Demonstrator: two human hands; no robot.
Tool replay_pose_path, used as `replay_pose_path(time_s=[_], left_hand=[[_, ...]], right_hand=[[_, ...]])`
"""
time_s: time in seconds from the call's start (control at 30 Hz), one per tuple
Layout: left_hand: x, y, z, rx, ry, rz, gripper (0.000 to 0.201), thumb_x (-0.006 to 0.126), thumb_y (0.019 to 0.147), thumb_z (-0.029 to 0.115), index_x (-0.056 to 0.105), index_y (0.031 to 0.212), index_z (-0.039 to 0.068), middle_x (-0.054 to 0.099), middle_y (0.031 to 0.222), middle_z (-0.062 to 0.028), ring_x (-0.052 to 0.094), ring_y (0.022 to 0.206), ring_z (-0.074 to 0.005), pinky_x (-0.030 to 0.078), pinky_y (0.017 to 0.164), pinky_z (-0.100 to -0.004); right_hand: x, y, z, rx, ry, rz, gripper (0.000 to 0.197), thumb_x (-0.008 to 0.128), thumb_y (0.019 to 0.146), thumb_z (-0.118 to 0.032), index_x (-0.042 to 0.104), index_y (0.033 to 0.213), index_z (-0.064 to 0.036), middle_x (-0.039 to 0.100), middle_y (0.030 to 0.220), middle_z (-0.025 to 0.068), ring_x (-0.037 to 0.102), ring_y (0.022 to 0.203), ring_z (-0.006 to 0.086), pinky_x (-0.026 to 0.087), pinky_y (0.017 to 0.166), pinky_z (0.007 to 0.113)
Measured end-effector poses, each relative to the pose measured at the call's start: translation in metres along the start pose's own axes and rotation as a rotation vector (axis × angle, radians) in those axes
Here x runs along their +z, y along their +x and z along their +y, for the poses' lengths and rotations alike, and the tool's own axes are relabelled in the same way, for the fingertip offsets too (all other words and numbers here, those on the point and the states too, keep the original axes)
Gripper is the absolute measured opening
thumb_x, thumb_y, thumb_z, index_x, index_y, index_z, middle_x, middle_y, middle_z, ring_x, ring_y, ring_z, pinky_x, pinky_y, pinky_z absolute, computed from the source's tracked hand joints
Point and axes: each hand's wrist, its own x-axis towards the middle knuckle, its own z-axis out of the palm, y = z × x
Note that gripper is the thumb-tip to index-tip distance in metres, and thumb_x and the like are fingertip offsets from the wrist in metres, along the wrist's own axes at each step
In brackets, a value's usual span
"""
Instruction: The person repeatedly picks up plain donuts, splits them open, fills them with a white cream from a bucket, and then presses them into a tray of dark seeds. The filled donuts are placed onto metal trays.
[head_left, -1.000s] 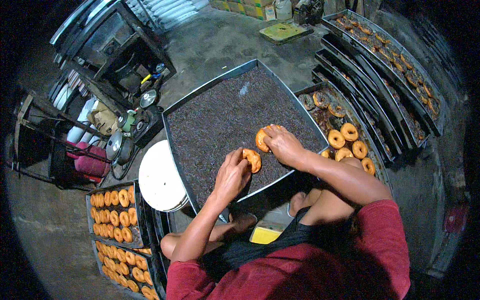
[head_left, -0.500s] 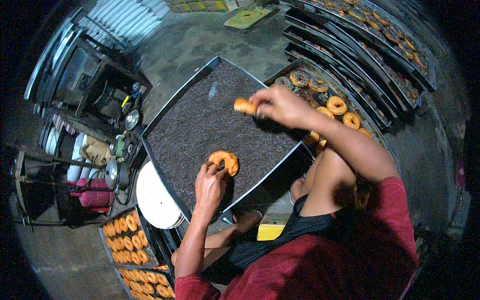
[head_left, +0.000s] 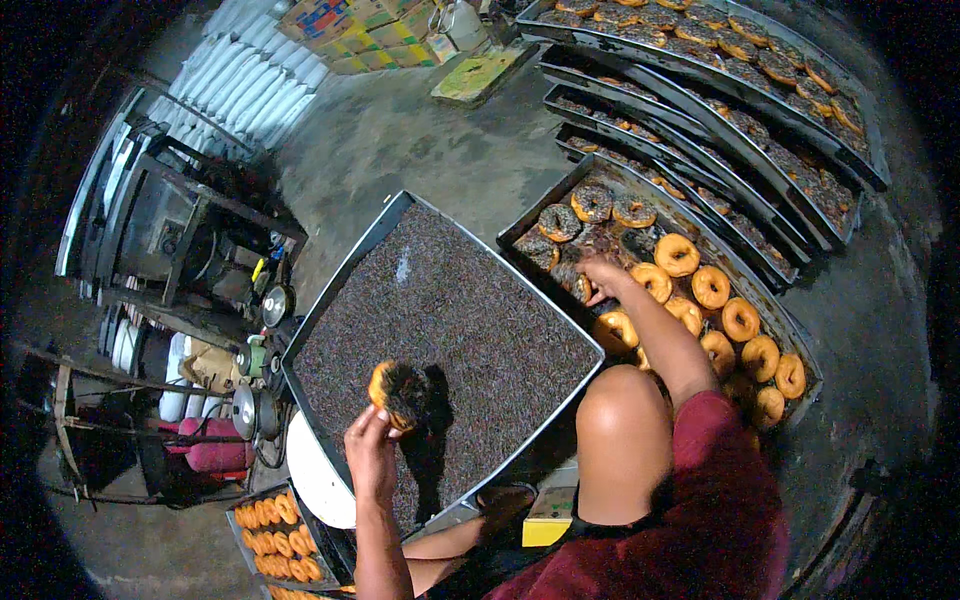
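My left hand (head_left: 371, 458) pinches a doughnut (head_left: 400, 394) by its lower edge. It is held tilted above a large square tray (head_left: 335, 244) of dark chocolate sprinkles (head_left: 470, 320), one face coated dark and the plain golden rim towards the left. Over the second tray (head_left: 520, 222), at right, my right hand (head_left: 614, 281) has its fingers closed on a sprinkle-coated doughnut (head_left: 571, 282) at the tray's near-left side. Coated doughnuts (head_left: 592, 201) lie at that tray's far end, and plain golden doughnuts (head_left: 711, 287) fill its nearer part.
Stacked trays (head_left: 700, 110) of coated doughnuts stand at far right. More plain doughnuts (head_left: 280, 540) sit in trays at lower left, near a white round lid or tub (head_left: 318, 470). Pots (head_left: 255, 410) and a pink gas cylinder (head_left: 212, 445) are at left; cardboard boxes (head_left: 360, 32) stand behind.
My left hand has raised and turned its doughnut, showing the sprinkled face. My right hand has carried its doughnut from above the sprinkles to the right-hand tray. The view has shifted.
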Motion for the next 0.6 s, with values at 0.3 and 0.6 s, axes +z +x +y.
replay_pose_path(time_s=[0.3,0.6], left_hand=[[0.084,0.078,0.027,-0.153,-0.376,-0.311,0.030,0.058,0.098,0.022,0.061,0.121,0.004,0.069,0.106,-0.0071,0.067,0.097,-0.0207,0.057,0.084,-0.0391],[0.189,0.110,0.032,-0.163,-0.271,-0.509,0.037,0.055,0.101,0.024,0.057,0.128,-0.001,0.064,0.122,-0.0137,0.064,0.109,-0.0237,0.055,0.093,-0.0401]], right_hand=[[0.030,-0.075,-0.092,-0.673,-0.732,0.314,0.031,0.057,0.096,-0.026,0.070,0.107,-0.0003,0.072,0.103,0.0169,0.070,0.090,0.0306,0.056,0.078,0.043],[0.048,-0.179,-0.147,-0.513,0.414,-0.587,0.032,0.054,0.100,-0.019,0.058,0.126,0.0007,0.070,0.108,0.0108,0.070,0.091,0.0220,0.061,0.069,0.040]])
